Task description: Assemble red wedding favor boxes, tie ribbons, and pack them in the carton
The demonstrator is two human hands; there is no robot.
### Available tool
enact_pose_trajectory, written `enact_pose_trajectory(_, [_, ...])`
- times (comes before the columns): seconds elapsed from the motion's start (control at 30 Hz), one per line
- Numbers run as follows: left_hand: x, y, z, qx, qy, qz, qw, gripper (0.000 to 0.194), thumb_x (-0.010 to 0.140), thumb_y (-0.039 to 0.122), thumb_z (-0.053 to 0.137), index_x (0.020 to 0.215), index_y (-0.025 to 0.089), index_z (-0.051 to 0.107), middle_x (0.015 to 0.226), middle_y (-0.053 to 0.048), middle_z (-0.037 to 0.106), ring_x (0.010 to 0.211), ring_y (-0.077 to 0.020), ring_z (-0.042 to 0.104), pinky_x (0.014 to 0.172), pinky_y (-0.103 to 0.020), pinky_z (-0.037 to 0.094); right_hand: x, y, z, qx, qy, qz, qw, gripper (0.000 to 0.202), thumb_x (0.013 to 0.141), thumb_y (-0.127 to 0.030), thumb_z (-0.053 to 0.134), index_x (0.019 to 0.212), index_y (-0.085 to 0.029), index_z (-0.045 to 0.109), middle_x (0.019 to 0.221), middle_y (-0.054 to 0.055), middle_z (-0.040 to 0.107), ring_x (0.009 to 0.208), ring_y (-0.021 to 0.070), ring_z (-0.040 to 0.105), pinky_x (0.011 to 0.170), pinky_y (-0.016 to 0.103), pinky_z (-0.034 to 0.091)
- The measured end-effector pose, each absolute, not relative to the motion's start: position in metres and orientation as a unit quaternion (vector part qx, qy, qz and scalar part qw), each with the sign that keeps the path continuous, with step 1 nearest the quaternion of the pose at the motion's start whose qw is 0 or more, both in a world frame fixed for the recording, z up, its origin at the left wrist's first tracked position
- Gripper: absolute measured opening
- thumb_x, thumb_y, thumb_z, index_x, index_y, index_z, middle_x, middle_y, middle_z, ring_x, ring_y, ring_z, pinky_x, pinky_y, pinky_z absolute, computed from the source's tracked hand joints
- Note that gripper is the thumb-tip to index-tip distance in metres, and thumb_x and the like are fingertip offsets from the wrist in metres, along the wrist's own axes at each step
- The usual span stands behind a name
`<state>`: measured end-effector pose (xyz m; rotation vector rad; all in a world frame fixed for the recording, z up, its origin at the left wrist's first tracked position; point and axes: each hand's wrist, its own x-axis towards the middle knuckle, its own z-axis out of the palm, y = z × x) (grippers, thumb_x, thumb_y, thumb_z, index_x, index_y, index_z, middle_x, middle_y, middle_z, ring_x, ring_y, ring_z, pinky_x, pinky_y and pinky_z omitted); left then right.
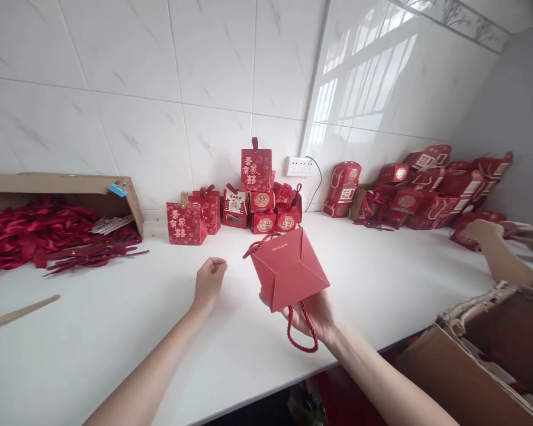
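A red gift bag point(288, 269) with twisted red rope handles rests in my right hand point(317, 316), tipped so that its creased bottom faces me. One rope loop hangs below it over my palm; the other handle shows at its far left corner. My fingers go behind the bag and are partly hidden. To the left, over the white counter, my left hand point(210, 278) is closed, thumb against curled fingers, and no object shows in it. Beyond it stands a red gift box point(184, 223) with gold characters and a ribbon loop on top.
Several red boxes point(263, 222) are stacked by the tiled wall under a power strip point(298, 167). At left lies a carton point(135, 204) of red ribbons. More red gift boxes point(430, 201) pile up at right, near another person's hands point(482, 234). A torn carton point(462, 361) stands front right.
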<state>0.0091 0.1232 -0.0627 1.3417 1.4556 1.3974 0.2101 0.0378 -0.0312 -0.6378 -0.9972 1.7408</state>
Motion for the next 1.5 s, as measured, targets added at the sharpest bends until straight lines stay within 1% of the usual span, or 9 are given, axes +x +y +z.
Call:
enact_pose_trajectory(0.17, [0.006,0.125,-0.064,0.540,0.560,0.526,0.343,0.020,0.062,0.036,0.055,0.070,0.018,0.056,0.058,0.003,0.051,0.054,-0.0137,0.044,0.053,-0.025,0.034,0.234,-0.004,-0.030,-0.359,-0.372,0.662,0.542,0.057,0.079,-0.073,0.034,0.097,-0.022,0.051,0.087,0.007,0.065,0.086,0.0244,0.065,0.068,0.037,0.056])
enact_pose_trajectory(0.3, [0.015,0.115,-0.053,0.579,0.525,0.520,0.343,0.021,0.065,0.038,0.055,0.074,0.019,0.056,0.067,0.001,0.055,0.066,-0.0162,0.051,0.063,-0.027,0.040,0.270,-0.045,-0.032,-0.511,-0.571,0.225,0.602,0.060,0.069,-0.056,0.066,0.114,-0.023,0.044,0.113,0.011,0.056,0.100,0.0281,0.060,0.079,0.042,0.054])
enact_pose_trajectory(0.47, [0.073,0.062,-0.019,0.730,0.328,0.480,0.359,0.029,0.080,0.044,0.051,0.090,0.019,0.059,0.086,-0.004,0.061,0.085,-0.0189,0.059,0.078,-0.031,0.047,0.302,-0.094,-0.029,-0.571,-0.691,-0.185,0.403,0.072,0.067,-0.035,0.074,0.126,-0.025,0.035,0.127,0.017,0.039,0.115,0.0338,0.048,0.080,0.049,0.054])
enact_pose_trajectory(0.63, [0.142,0.002,0.000,0.824,0.206,0.401,0.343,0.032,0.082,0.042,0.057,0.106,0.022,0.056,0.102,-0.004,0.062,0.091,-0.0169,0.060,0.078,-0.029,0.049,0.318,-0.127,-0.020,-0.588,-0.693,-0.185,0.372,0.084,0.067,-0.040,0.074,0.133,-0.021,0.025,0.128,0.019,0.037,0.120,0.0335,0.044,0.088,0.052,0.050])
enact_pose_trajectory(0.77, [0.172,-0.027,-0.005,0.823,0.116,0.482,0.277,0.003,0.087,0.023,0.056,0.087,0.020,0.056,0.080,0.001,0.062,0.075,-0.0107,0.058,0.069,-0.023,0.048,0.329,-0.150,-0.015,-0.606,-0.675,-0.200,0.370,0.085,0.067,-0.037,0.075,0.134,-0.022,0.025,0.130,0.018,0.036,0.123,0.0331,0.041,0.091,0.052,0.049])
enact_pose_trajectory(0.93, [0.192,-0.057,-0.014,0.826,-0.036,0.539,0.163,0.014,0.080,0.008,0.063,0.087,0.017,0.056,0.073,0.000,0.062,0.067,-0.0122,0.053,0.065,-0.027,0.045,0.342,-0.176,-0.015,-0.611,-0.658,-0.218,0.382,0.089,0.065,-0.032,0.077,0.136,-0.023,0.024,0.132,0.018,0.034,0.125,0.0331,0.040,0.093,0.050,0.048])
enact_pose_trajectory(1.17, [0.213,-0.062,-0.017,0.809,0.023,0.542,0.229,0.011,0.081,0.010,0.058,0.087,0.019,0.056,0.068,0.002,0.060,0.061,-0.0107,0.055,0.060,-0.024,0.045,0.355,-0.208,-0.016,-0.641,-0.612,-0.227,0.405,0.087,0.061,-0.033,0.081,0.133,-0.027,0.032,0.134,0.015,0.037,0.125,0.0340,0.042,0.095,0.053,0.045])
enact_pose_trajectory(1.3, [0.240,-0.038,-0.028,0.850,0.176,0.413,0.274,0.006,0.085,0.022,0.052,0.086,0.021,0.058,0.071,0.002,0.064,0.065,-0.0135,0.061,0.061,-0.025,0.048,0.368,-0.233,-0.002,-0.702,-0.375,-0.013,0.605,0.063,0.069,-0.046,0.071,0.122,-0.028,0.042,0.124,0.010,0.054,0.107,0.0296,0.060,0.077,0.043,0.056])
enact_pose_trajectory(1.5, [0.293,-0.055,-0.058,0.932,0.011,0.319,0.173,0.029,0.086,0.023,0.046,0.113,0.019,0.056,0.126,-0.011,0.056,0.123,-0.0277,0.046,0.104,-0.047,0.031,0.403,-0.272,0.033,-0.573,-0.004,0.284,0.769,0.030,0.083,-0.049,0.047,0.091,-0.024,0.061,0.074,0.000,0.071,0.064,0.0179,0.069,0.058,0.028,0.057])
